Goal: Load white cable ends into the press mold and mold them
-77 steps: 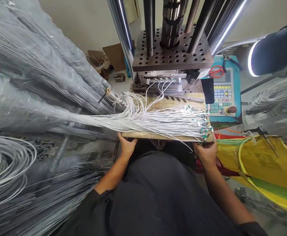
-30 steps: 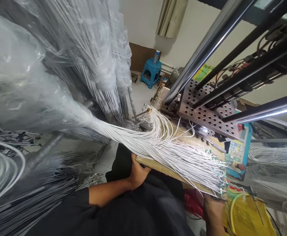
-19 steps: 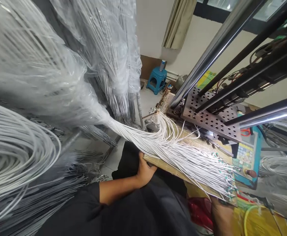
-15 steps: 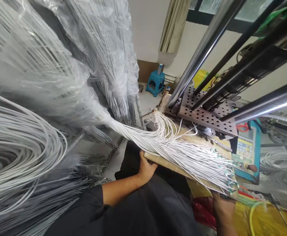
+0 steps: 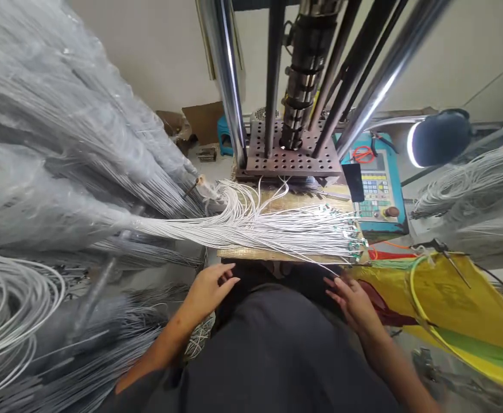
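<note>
I am facing the press again, having let go of the board (image 5: 251, 253): my left hand (image 5: 208, 287) and right hand (image 5: 352, 298) are hovering open and empty just below its near edge, the white wires (image 5: 277, 226) lying across it.

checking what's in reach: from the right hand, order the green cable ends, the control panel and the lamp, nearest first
From the right hand, in the head view:
1. Green cable ends, just above it at the board's right corner.
2. Control panel, farther up, beside the press.
3. Lamp, farthest, upper right.
</note>
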`<state>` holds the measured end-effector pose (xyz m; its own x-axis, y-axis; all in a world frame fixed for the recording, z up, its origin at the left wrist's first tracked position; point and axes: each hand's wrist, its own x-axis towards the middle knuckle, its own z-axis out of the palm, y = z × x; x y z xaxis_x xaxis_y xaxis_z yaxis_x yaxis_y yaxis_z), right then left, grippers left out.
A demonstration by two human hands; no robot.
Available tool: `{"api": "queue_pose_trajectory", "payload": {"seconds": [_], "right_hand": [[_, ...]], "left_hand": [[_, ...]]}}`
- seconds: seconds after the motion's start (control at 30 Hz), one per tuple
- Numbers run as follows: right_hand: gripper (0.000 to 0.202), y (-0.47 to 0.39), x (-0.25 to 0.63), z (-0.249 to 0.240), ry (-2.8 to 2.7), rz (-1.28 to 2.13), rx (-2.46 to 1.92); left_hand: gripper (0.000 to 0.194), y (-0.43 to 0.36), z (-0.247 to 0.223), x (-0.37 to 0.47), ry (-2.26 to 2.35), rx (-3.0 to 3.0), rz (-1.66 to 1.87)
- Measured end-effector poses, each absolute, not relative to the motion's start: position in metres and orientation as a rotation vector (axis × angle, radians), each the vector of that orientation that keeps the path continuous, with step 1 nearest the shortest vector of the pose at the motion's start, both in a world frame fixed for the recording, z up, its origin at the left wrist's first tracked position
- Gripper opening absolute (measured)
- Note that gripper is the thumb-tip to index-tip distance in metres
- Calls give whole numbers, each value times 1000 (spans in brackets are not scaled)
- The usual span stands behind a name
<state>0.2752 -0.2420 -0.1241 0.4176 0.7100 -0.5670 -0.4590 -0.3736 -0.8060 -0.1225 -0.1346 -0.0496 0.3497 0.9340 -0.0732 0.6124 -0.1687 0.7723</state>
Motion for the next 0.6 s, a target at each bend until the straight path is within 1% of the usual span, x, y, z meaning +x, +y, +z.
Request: {"api": "queue_pose_trajectory", "payload": {"seconds": [0.1, 0.17, 0.27, 0.3, 0.37, 0.43, 0.47, 0.53, 0.6], "right_hand": [[48, -237, 271, -119, -371, 1291, -1539], [41, -236, 284, -106, -614, 1321, -1612], [46, -229, 323, -76, -1101, 1221, -1724], [46, -223, 338, -67, -1256, 1115, -1755], [41, -204, 362, -54, -1492, 789, -1801], [37, -181, 378, -51, -1583, 414, -1852], [39, -170, 381, -53, -1582, 251, -1853], [42, -156, 381, -61, -1550, 43, -1774], [41, -150, 374, -71, -1499, -25, -1623]], "left_hand": [[33, -113, -18, -50, 969, 2258, 582], [30, -87, -7, 4, 774, 2442, 534], [30, -40, -2, 72, 688, 2626, 474], [29, -25, -2, 89, 709, 2676, 438], [24, -4, -4, 116, 772, 2753, 288], [23, 7, -6, 134, 792, 2805, 90], [24, 9, -8, 141, 789, 2825, 14], [23, 8, -12, 151, 772, 2859, -61], [22, 6, -15, 157, 770, 2873, -67]]}}
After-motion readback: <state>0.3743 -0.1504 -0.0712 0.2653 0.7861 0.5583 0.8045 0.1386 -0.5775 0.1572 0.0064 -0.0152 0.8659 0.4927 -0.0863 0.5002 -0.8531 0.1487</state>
